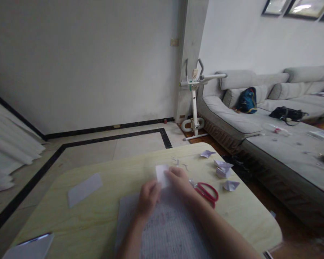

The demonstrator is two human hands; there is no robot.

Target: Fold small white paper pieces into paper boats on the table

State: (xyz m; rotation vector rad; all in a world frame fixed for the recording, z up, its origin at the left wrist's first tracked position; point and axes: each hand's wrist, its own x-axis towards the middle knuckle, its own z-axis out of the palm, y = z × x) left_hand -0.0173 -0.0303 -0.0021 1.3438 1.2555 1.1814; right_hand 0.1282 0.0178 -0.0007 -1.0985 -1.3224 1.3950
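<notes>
1. Left hand [149, 196]: I have its thumb and fingers pinched together on the lower left edge of a small white paper [162, 173].
2. Right hand [179, 180]: I grip the same paper by its right side, thumb on top; the fingers beneath are hidden from me.
3. That paper is between my hands, over the far edge of a large lined sheet [167, 230], which my forearms partly cover.
4. Red-handled scissors [208, 192] lie just beside my right wrist, the nearest thing in the way on that side.
5. Beyond my right hand are thin paper scraps [178, 163]; farther right, folded paper pieces [223, 169] sit near the edge of the table [89, 223].
6. Well apart on my left lies a flat white paper strip [84, 190], with a pale flat object [34, 248] at the near left corner.
7. Past the table I see a grey sofa [232, 120] and a white exercise machine [194, 104].
</notes>
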